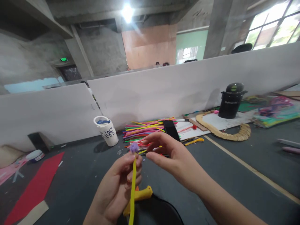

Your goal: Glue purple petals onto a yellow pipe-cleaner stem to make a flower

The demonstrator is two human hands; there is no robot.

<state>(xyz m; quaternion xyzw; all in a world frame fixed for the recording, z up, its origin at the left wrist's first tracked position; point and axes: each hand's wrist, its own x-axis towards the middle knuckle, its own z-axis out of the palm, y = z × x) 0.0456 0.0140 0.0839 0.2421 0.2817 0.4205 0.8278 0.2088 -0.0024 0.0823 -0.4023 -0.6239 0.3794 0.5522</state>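
Observation:
My left hand is closed in a pinch on a yellow pipe cleaner. At its top end, just above my fingertips, sits a small fluffy purple ball. My right hand is held just right of the ball with its fingers apart and curved, and nothing shows in it. Another bit of yellow stem shows between the two hands. Below, partly behind my left hand and the pipe cleaner, lies a yellow tool with a handle, perhaps a glue gun.
Behind my hands lies a pile of coloured pipe cleaners, with a black phone on its right end. A white cup, red sheet, curved tan cardboard piece and black bin stand or lie around. A white partition borders the table.

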